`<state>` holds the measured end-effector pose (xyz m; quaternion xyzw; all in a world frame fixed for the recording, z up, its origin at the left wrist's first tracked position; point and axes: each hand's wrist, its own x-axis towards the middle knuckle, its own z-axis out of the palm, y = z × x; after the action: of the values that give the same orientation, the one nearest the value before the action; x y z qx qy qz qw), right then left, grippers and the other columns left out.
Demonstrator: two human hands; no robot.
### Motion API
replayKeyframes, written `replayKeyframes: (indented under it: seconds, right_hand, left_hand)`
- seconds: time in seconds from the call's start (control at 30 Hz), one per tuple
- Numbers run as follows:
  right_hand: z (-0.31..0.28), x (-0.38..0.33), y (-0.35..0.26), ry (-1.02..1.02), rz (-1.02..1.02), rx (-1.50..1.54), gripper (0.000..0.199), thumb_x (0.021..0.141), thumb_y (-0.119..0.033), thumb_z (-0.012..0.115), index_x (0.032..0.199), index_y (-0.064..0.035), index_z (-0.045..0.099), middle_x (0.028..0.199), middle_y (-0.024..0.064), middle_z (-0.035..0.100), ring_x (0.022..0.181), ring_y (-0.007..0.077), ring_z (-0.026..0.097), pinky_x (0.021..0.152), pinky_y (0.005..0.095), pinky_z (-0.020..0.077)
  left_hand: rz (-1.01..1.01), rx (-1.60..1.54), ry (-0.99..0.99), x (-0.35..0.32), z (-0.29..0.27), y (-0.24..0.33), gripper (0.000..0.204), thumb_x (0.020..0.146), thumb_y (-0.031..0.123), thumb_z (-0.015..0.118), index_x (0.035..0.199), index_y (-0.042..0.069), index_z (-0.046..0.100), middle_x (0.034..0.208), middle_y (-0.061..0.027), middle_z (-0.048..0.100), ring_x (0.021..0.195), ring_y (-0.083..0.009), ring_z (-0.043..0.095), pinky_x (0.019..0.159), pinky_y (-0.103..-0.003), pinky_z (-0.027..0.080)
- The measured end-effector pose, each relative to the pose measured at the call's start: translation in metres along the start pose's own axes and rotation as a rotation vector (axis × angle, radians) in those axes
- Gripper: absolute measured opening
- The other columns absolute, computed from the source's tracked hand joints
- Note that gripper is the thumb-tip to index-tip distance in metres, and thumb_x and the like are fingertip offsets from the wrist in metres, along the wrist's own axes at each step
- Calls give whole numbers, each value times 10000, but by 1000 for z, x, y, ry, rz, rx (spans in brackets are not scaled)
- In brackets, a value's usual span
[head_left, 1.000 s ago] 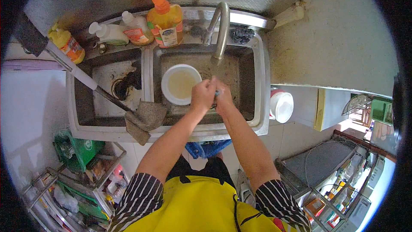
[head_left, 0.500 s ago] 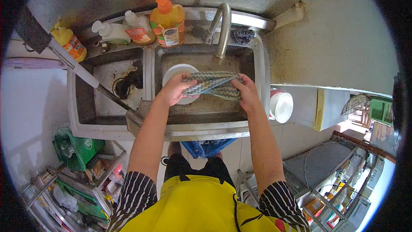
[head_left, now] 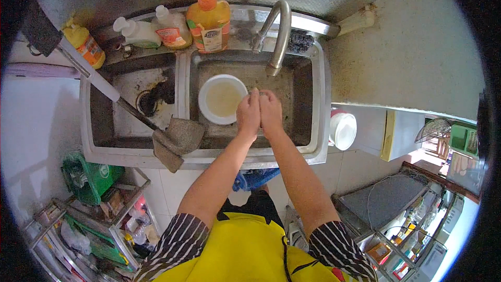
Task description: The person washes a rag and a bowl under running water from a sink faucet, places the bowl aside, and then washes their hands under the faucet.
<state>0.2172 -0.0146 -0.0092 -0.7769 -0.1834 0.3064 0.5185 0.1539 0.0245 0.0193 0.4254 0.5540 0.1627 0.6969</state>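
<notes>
We have both hands pressed together over the right basin of the steel sink [head_left: 322,99], just below the curved tap [head_left: 279,31]. The left hand [head_left: 248,115] and right hand [head_left: 271,112] sit palm to palm, fingers closed against each other; whether anything is clamped between them we cannot tell, since nothing shows past the fingers.

Just beside our left hand stands a white bowl [head_left: 206,94] holding cloudy water, resting on the basin floor. We judge it light in itself but made heavier and sloshy by the water, with a smooth wet rim that will be slippery. We would take it by the rim on two opposite sides, thumbs over the edge, and keep it level.

A limp grey rag [head_left: 177,138] drapes over the sink's front edge: soft, soaked, easy to pinch anywhere.
</notes>
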Motion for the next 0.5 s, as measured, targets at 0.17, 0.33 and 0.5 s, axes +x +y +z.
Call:
replayKeyframes:
  seconds: [0.17,0.33,0.5]
  right_hand:
    - [3,-6,-12,-88,156,-9,320,915,-283,478,855,2,609,821,133,620,768,235,555,719,395,444]
    - [3,0,-12,-26,420,445,333,923,-295,500,929,-6,664,928,124,663,814,205,589,747,372,460]
    - [-2,-10,-51,-151,600,549,339,936,-343,531,1025,-40,654,977,73,664,856,195,608,780,354,474]
  left_hand:
    - [327,339,29,14,-12,5,441,949,366,492,856,-41,633,721,-203,620,656,-225,557,659,-400,442]
    - [247,337,34,21,-9,1,438,942,363,476,810,-31,617,772,-247,628,764,-421,610,684,-476,444]
    - [102,114,-34,47,-37,7,449,943,396,515,839,-23,639,828,-173,678,802,-346,646,689,-421,467]
